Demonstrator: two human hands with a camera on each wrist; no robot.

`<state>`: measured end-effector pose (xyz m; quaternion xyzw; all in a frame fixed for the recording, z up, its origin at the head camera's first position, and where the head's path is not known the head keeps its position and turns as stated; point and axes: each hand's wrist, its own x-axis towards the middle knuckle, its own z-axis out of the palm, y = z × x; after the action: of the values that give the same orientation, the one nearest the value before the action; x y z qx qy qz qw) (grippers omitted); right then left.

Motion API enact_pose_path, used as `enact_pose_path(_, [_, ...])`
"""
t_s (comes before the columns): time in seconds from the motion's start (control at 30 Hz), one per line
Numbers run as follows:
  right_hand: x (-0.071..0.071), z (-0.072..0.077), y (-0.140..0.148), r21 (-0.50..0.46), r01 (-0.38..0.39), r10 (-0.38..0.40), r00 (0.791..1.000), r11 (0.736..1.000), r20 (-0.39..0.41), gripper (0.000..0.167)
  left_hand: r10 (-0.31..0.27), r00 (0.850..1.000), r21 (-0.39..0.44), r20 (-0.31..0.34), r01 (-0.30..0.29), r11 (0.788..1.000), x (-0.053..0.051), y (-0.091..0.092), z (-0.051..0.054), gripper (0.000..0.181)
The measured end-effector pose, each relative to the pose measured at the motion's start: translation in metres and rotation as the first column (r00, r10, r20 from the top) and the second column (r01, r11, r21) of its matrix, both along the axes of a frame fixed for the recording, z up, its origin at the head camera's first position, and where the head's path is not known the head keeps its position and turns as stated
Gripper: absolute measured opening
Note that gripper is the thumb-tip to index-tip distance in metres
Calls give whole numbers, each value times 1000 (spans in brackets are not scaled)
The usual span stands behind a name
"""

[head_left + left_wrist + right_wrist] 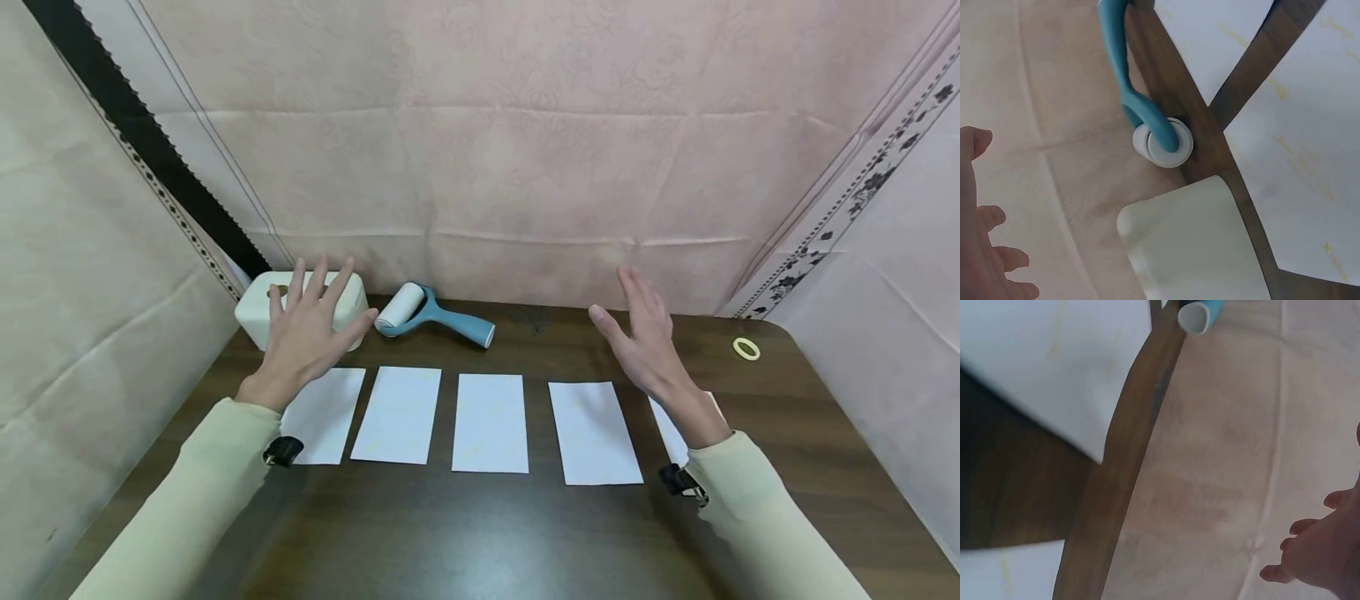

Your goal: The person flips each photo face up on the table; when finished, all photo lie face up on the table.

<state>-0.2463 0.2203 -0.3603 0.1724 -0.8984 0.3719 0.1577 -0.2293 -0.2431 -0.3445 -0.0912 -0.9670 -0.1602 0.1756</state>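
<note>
My left hand (303, 333), fingers spread and straight, hovers in front of a pale white box with rounded corners (252, 312). To its right lies a lint roller (453, 322) with a blue handle and a white roll. My right hand (647, 342) is raised over the right side of the table, fingers extended and holding nothing. Several white sheets of paper stand in a row, among them a left sheet (326, 417), a middle sheet (491, 425) and a right sheet (596, 433). Faint yellow marks show on a sheet (1310, 156) in the left wrist view.
A small pale yellow ring (746, 348), perhaps a tape roll, lies at the table's right rear. The dark wooden table (420, 533) is enclosed by a pinkish cloth (525, 183) behind and cloth on both sides. My right forearm partly covers the rightmost sheet (670, 432).
</note>
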Motion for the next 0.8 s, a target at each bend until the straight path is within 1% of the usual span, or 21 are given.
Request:
enact_pose_path(0.1, [1, 2, -10, -45, -12, 12, 1000, 999, 15, 82, -16, 1000, 30, -11, 16, 999, 3, -2, 4, 85])
enact_pose_path(0.23, [1, 5, -23, -114, -40, 44, 998, 993, 34, 80, -22, 1000, 67, -2, 22, 997, 7, -9, 9, 88])
enact_pose_path(0.33, [0, 6, -34, -149, -65, 71, 997, 987, 36, 78, -15, 1000, 98, 10, 14, 995, 12, -16, 11, 89])
enact_pose_path(0.47, [-3, 8, -48, -183, -90, 99, 994, 979, 41, 78, -5, 1000, 131, 7, 5, 991, 19, -24, 13, 89])
enact_pose_path(0.67, [-6, 7, -68, -223, -126, 139, 989, 967, 45, 80, -12, 1000, 180, -19, 15, 983, 25, -34, 15, 88])
enact_pose_path(0.8, [-7, 5, -82, -245, -143, 160, 986, 959, 54, 79, -12, 1000, 226, -17, 15, 974, 27, -44, 13, 89])
